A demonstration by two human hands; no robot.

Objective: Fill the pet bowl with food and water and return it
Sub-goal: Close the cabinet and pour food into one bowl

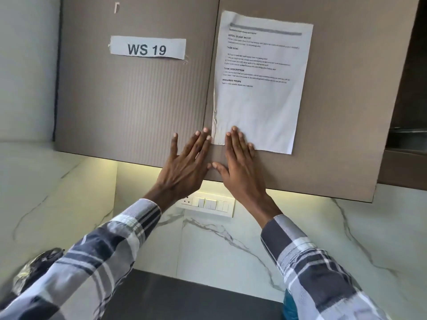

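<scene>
My left hand (184,162) and my right hand (240,167) are raised flat, fingers spread, in front of the lower edge of a brown wall cabinet (129,100). Neither hand holds anything. The right fingertips overlap the bottom of a printed task sheet (261,88) taped to the right cabinet door. No pet bowl, food or water is in view. A shiny dark packet (34,266) shows at the lower left, partly behind my left sleeve.
A "WS 19" label (147,48) is stuck on the left door. A white switch panel (208,204) sits on the marble backsplash under the cabinet. Dark countertop (189,296) lies below. A blue object (288,306) peeks out by my right sleeve.
</scene>
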